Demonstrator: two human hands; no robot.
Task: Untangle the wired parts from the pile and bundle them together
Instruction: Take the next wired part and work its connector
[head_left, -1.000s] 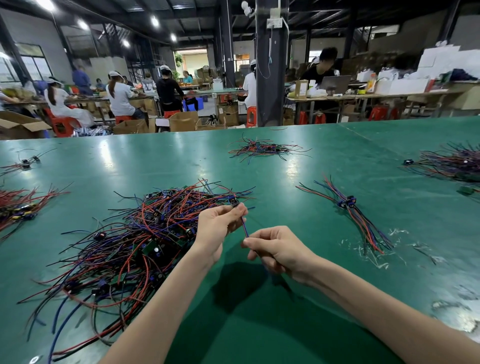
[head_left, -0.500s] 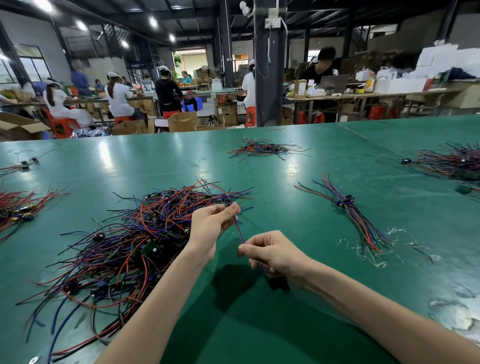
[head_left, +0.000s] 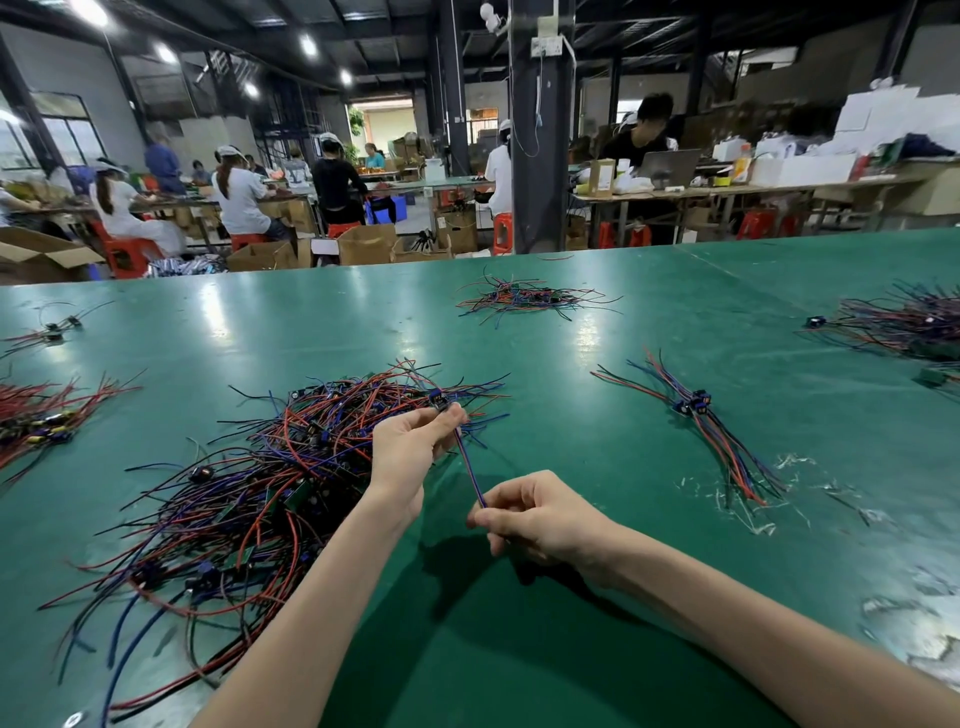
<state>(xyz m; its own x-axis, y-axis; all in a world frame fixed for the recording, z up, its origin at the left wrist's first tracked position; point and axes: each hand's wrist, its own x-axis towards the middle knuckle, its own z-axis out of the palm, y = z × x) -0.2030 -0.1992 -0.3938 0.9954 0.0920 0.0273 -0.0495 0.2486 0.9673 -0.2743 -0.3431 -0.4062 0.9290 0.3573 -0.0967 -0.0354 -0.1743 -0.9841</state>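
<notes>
A big tangled pile (head_left: 249, 493) of red, blue and black wires with small black and green parts lies on the green table (head_left: 571, 415), left of centre. My left hand (head_left: 410, 447) pinches one wired part (head_left: 439, 399) at its blue connector, at the pile's right edge. My right hand (head_left: 535, 514) pinches the same part's wires (head_left: 470, 473) lower down, so they run taut between both hands. To the right lies a sorted bundle (head_left: 696, 415) of wired parts, side by side.
More wire piles lie at the far centre (head_left: 524, 299), the right edge (head_left: 904, 322) and the left edge (head_left: 36, 421). Scraps of clear film (head_left: 753, 499) litter the table right of my hands. People work at benches behind the table.
My right hand has slid down and toward me along the wires, and my left hand has shifted slightly left at the connector, so more wire shows between them.
</notes>
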